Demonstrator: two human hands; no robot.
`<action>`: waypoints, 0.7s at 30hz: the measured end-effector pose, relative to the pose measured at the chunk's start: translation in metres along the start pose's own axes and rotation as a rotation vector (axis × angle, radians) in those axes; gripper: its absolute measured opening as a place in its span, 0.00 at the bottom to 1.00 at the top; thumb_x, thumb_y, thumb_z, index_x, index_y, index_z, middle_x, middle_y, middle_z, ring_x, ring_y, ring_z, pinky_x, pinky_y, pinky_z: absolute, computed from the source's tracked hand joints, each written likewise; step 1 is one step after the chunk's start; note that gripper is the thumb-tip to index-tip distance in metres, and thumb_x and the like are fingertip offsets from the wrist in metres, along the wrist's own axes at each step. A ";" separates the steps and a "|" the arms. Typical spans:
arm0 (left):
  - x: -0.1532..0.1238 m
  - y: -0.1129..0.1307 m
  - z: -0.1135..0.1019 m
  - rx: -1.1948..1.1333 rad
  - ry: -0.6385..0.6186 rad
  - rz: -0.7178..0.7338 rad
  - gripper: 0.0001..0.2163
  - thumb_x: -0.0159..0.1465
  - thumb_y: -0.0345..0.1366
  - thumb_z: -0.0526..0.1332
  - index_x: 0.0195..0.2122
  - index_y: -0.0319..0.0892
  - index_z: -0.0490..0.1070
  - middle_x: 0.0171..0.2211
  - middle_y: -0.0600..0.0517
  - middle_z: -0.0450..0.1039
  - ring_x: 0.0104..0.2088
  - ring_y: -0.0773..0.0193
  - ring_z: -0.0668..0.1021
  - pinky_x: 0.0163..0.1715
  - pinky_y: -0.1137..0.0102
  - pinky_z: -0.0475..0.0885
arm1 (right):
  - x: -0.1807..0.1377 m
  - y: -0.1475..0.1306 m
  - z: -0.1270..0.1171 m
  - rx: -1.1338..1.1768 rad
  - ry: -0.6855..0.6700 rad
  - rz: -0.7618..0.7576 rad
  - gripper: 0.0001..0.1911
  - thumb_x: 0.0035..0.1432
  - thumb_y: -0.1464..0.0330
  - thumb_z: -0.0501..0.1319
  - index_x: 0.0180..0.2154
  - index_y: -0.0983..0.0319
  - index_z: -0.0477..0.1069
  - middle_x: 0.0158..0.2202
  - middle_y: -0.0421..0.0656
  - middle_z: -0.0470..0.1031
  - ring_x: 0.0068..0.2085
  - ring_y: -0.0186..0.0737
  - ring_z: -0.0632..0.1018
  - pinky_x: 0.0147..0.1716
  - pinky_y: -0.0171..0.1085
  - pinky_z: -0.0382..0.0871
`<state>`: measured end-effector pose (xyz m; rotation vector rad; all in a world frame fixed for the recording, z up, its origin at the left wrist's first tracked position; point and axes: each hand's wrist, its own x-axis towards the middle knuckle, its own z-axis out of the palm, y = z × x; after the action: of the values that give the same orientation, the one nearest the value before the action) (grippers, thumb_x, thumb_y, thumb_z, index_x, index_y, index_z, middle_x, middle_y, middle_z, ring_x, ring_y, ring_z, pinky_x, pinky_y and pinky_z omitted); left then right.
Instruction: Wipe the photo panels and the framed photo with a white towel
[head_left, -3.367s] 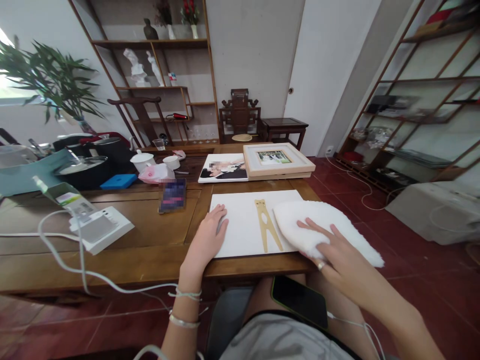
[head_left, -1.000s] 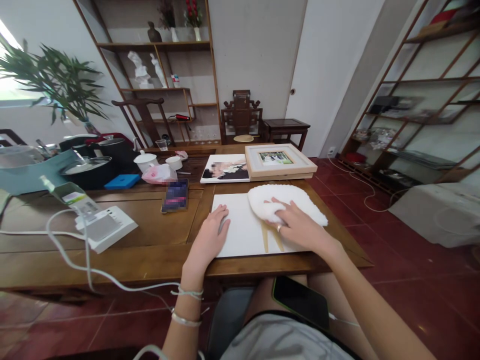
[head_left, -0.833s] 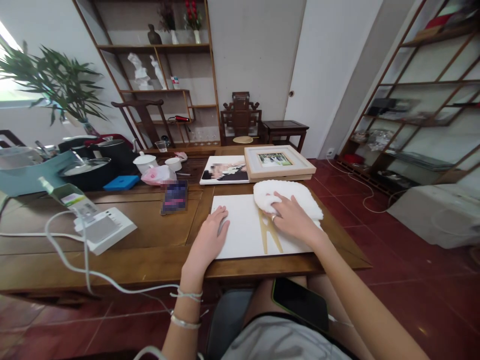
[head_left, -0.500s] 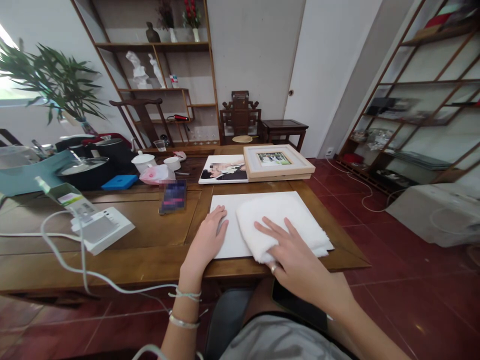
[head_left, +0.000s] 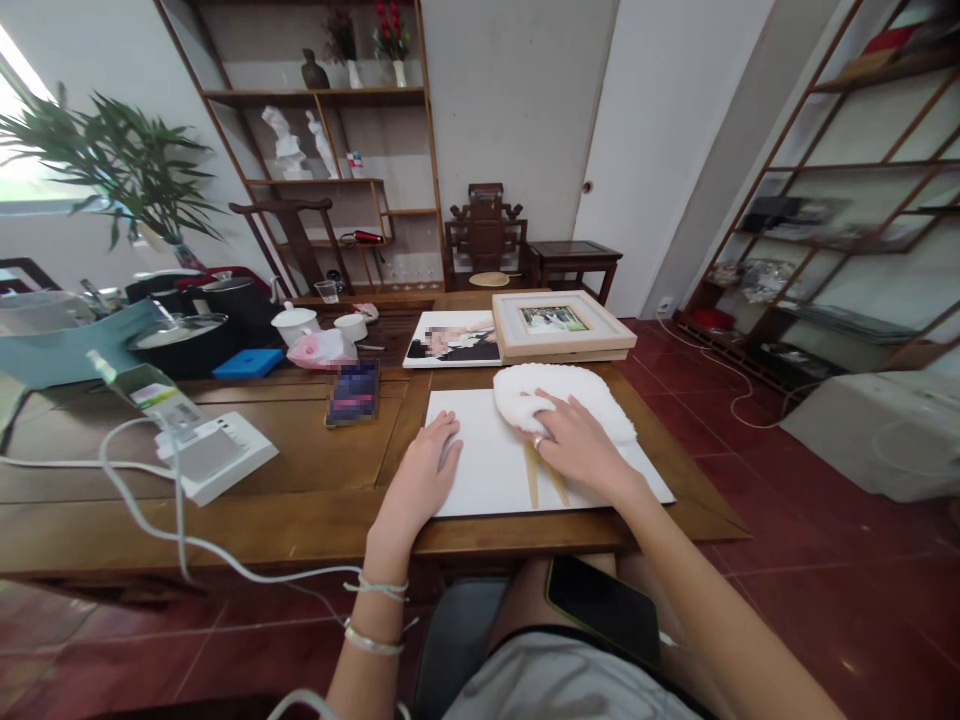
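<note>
A white board [head_left: 487, 465] lies flat at the near edge of the wooden table [head_left: 300, 500]. My left hand [head_left: 421, 470] rests flat on the board's left edge, fingers stretched out. My right hand [head_left: 574, 440] presses a fluffy white cloth [head_left: 562, 395] onto the far half of the board, fingers bent onto the cloth. A thin tan wooden piece [head_left: 538, 480] lies on the board, its far end hidden under my right hand and the cloth.
Beyond the board lie a photo print [head_left: 454, 340] and a framed picture [head_left: 561, 325]. A phone [head_left: 354, 392] lies to the left, with a white box [head_left: 214, 455] and cable, pots, cups and a plant further left. Another phone [head_left: 604, 610] rests on my lap.
My right hand has swept the cloth back and forth over the board; half a second ago it was near the front edge, now it is at the far side. My left hand stayed put.
</note>
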<state>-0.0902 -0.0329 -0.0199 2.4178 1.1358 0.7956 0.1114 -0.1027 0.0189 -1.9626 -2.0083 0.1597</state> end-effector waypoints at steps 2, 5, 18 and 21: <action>0.000 0.000 0.000 0.003 -0.002 0.001 0.16 0.64 0.35 0.50 0.48 0.35 0.69 0.56 0.39 0.65 0.59 0.56 0.65 0.59 0.58 0.59 | 0.008 -0.002 0.003 -0.027 0.006 0.022 0.17 0.56 0.73 0.50 0.45 0.63 0.71 0.62 0.49 0.58 0.64 0.47 0.54 0.59 0.55 0.45; 0.000 -0.001 0.001 -0.001 0.005 0.013 0.17 0.64 0.35 0.48 0.48 0.34 0.69 0.56 0.39 0.65 0.59 0.56 0.65 0.59 0.58 0.59 | 0.006 -0.011 0.007 -0.082 0.015 -0.021 0.17 0.54 0.74 0.51 0.42 0.63 0.73 0.62 0.47 0.57 0.64 0.50 0.53 0.58 0.58 0.44; 0.002 -0.001 0.001 -0.019 0.008 0.025 0.16 0.64 0.34 0.47 0.47 0.37 0.70 0.56 0.41 0.66 0.59 0.56 0.66 0.59 0.57 0.58 | -0.079 -0.061 0.011 -0.032 0.019 -0.219 0.11 0.49 0.75 0.55 0.31 0.61 0.76 0.61 0.46 0.60 0.63 0.48 0.55 0.61 0.55 0.43; 0.001 -0.002 0.001 -0.007 0.004 0.026 0.16 0.64 0.34 0.48 0.48 0.34 0.69 0.56 0.39 0.66 0.59 0.56 0.65 0.59 0.58 0.58 | -0.075 -0.055 0.008 -0.033 0.019 -0.173 0.14 0.50 0.76 0.53 0.33 0.61 0.75 0.60 0.43 0.61 0.63 0.46 0.56 0.61 0.53 0.45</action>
<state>-0.0900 -0.0310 -0.0218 2.4309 1.1040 0.8114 0.0567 -0.1781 0.0165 -1.7914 -2.1680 0.0666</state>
